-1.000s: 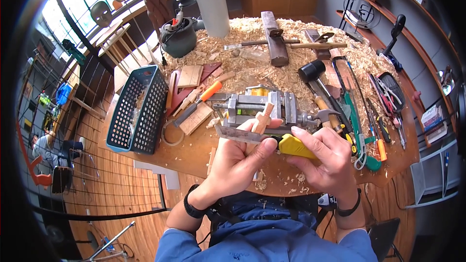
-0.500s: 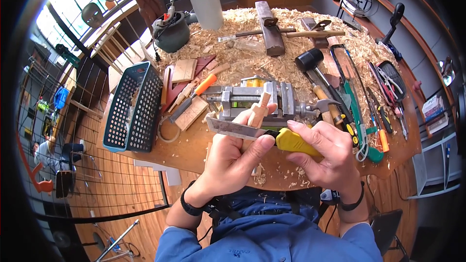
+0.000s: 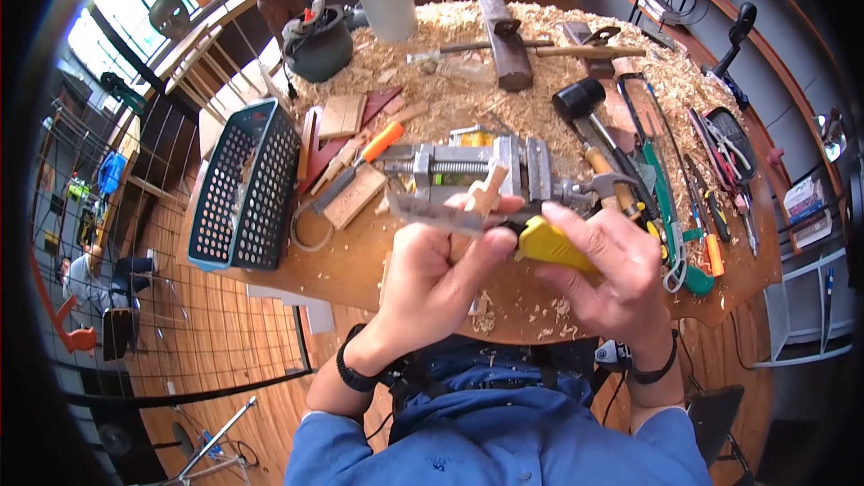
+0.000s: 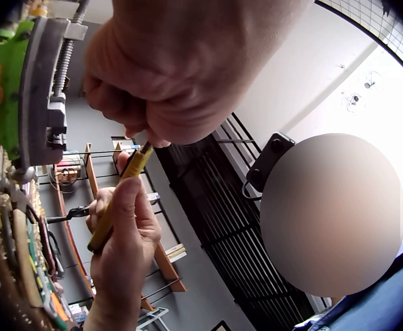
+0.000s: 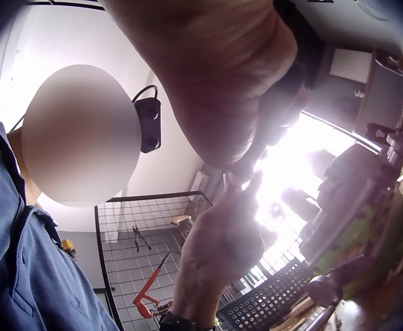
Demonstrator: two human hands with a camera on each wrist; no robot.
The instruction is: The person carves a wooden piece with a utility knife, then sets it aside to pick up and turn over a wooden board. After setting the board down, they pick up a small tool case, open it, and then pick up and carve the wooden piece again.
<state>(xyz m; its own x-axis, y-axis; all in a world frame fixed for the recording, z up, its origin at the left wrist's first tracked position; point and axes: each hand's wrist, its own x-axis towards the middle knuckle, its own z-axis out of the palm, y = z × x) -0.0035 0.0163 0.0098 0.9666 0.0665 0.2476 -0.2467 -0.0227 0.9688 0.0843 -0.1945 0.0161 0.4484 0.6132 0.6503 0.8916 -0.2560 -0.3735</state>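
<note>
Head view: left grip [image 3: 436, 274] closed round a carved wooden piece [image 3: 487, 191], whose upper part stands up out of the fingers, leaning slightly right. Pale, bare wood; small; stepped outline, narrow at the top and broader lower down; lower end hidden by the hand. Right grip [image 3: 616, 283] wrapped round the yellow handle of a utility knife [image 3: 553, 247]. Knife's blade [image 3: 427, 213] out, pointing left, blurred, crossing in front of the wooden piece low down, just above the left fingers. Left thumb lies by the knife, where blade meets handle. Just beyond both hands, a metal vise [image 3: 477, 169] on the wooden counter [image 3: 351, 279]. Wood shavings [image 3: 441, 90] thick over the far part. Teal perforated basket [image 3: 243, 184] well to the left; orange-handled tool [image 3: 382, 141] between basket and vise; black mallet [image 3: 579, 99] to the right of the vise.

Left wrist view: left grip large at the top, fingers curled in; wooden piece hidden behind them. Right grip below, fingers round the yellow handle, knife slanting up to the left fingers. Vise at the left edge.

Right wrist view: right grip overhead, in shadow; left grip below, fingertips close to it. Strong window glare behind; wooden piece cannot be made out here. Red-framed saw [image 5: 148, 289] against a wire grid [image 5: 160, 234] beyond.
</note>
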